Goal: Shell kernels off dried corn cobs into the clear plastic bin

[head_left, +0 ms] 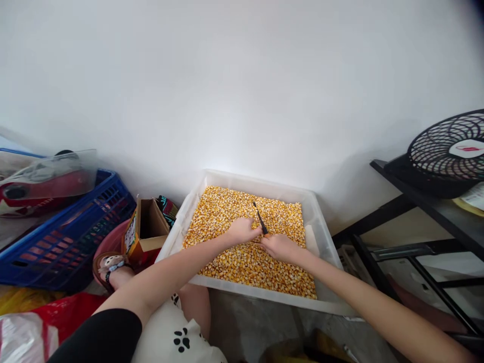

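Note:
Corn kernels, yellow and whitish, fill most of a translucent white plastic bin. Over the middle of them my two hands almost meet. My right hand is closed round the lower end of a slim black tool, whose narrow tip points up and away over the corn; its exact kind is unclear. Beside that tool my left hand is closed, fingertips close to the tool's lower part. Whatever the left fingers hold is hidden or too small to name.
On the left stand a blue plastic basket with things piled in it and an opened cardboard box. To the right, a black fan rests on a dark metal frame. A white wall rises behind the bin.

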Tool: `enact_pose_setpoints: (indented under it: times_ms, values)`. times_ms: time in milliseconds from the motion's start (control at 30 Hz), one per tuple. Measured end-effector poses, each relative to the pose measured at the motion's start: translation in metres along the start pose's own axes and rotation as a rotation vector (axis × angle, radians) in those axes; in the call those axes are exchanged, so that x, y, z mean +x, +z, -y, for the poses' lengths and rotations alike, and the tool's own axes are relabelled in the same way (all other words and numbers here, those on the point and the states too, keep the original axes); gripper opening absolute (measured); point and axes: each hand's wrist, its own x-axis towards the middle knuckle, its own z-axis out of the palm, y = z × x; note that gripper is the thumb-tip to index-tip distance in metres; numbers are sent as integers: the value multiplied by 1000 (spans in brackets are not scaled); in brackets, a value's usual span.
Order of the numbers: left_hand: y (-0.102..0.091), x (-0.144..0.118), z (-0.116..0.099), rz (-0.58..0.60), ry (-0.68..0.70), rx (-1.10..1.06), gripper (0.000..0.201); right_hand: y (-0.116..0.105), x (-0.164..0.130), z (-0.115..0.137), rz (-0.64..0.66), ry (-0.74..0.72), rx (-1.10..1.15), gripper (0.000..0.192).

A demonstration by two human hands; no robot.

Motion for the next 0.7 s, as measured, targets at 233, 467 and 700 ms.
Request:
enact_pose_setpoints:
  times_ms: [233, 467, 700]
  values:
    - [-25, 14, 26, 18, 3, -438, 47, -25, 8, 11, -182, 148, 77, 36]
    - [-25, 19, 33, -20, -49, -479, 48, -35, 18, 22, -216, 222, 67, 35]
    - [-21, 19, 33, -38, -46, -457, 48, -37, 21, 23, -200, 264, 54, 36]
